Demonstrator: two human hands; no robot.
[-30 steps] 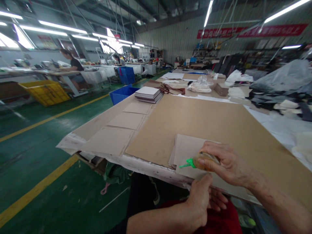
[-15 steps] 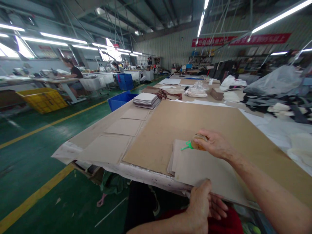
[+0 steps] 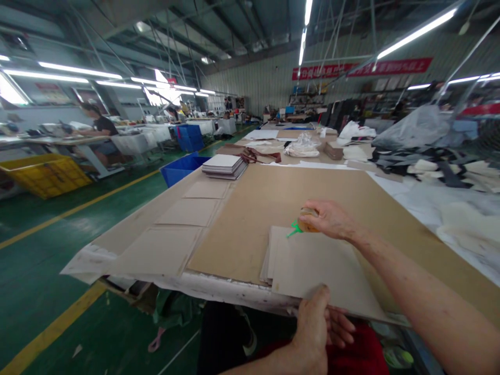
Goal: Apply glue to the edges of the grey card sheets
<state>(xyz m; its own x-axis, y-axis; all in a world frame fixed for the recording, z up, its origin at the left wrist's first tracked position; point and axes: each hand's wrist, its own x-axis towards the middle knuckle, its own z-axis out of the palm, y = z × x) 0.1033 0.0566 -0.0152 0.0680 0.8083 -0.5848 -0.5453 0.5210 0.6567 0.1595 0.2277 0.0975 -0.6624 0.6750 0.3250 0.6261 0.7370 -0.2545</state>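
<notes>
The amber bottle (image 3: pixel 308 223) is positioned above the far part of the top sheet (image 3: pixel 320 265), green nozzle (image 3: pixel 295 228) directed left and down. The right hand (image 3: pixel 330 217) is wrapped around the bottle. The left hand (image 3: pixel 315 323) sets its thumb at the sheet's near edge; whether it pinches cannot be told. A brown board (image 3: pixel 304 190) lies beneath the sheet

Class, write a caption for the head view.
Right hand holds green-nozzled bottle over stacked sheets, left hand at their edge.

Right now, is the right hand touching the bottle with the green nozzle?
Touching. The head view shows the right hand wrapped around the bottle, its green nozzle sticking out past the grip.
</notes>
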